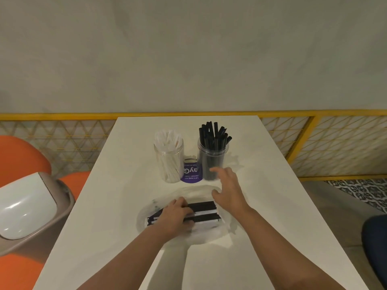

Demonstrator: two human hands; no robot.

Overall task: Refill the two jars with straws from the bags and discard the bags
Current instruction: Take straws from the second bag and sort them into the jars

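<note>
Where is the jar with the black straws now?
The jar with black straws stands far on the table, right of the white-straw jar, just beyond the right hand.

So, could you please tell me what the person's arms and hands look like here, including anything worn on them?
Both forearms are bare up to the frame's lower edge, with no sleeves showing. The left hand and right hand wear no gloves, and no watch, bracelet or ring is visible on them. The picture is slightly blurred, so small details such as nails cannot be made out.
</note>
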